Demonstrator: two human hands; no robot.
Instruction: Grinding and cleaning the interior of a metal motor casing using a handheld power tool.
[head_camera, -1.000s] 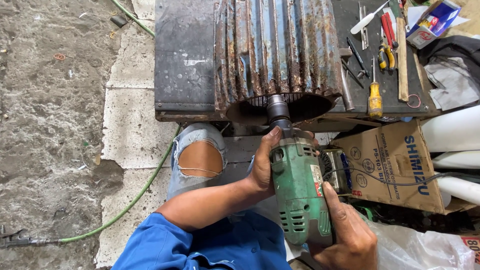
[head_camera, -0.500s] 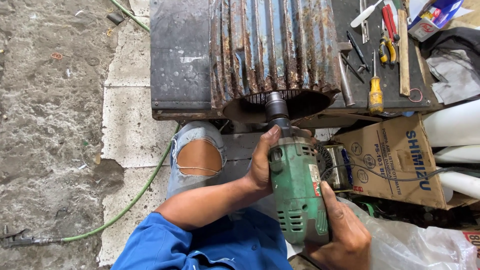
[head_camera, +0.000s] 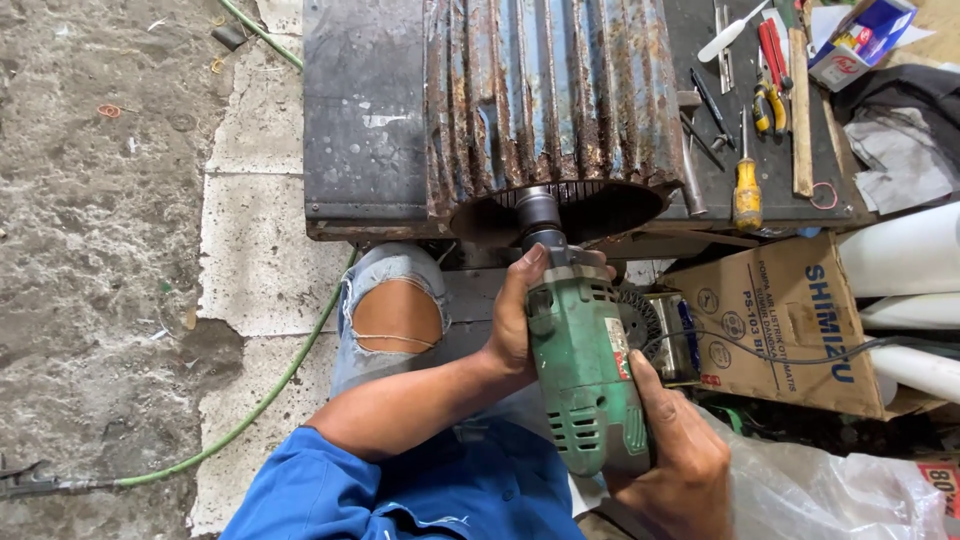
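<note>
A green electric drill (head_camera: 585, 370) points at the open end of a big rusty finned motor housing (head_camera: 555, 100) lying on a dark metal bench (head_camera: 365, 120). The drill's dark chuck (head_camera: 538, 215) reaches into the motor's round opening. My left hand (head_camera: 520, 310) wraps the front of the drill body near the chuck. My right hand (head_camera: 675, 455) grips the drill's rear handle. Below the bench my knee shows through torn jeans (head_camera: 395, 315).
Hand tools lie on the bench right of the motor, among them a yellow-handled screwdriver (head_camera: 747, 190) and red pliers (head_camera: 768, 50). A cardboard box (head_camera: 790, 320), white pipes (head_camera: 905, 260) and a plastic bag (head_camera: 840, 490) sit at right. A green hose (head_camera: 250, 410) crosses the concrete floor.
The view has shifted slightly; the drill and both hands stay in the same grip, with the chuck still at the motor's opening.
</note>
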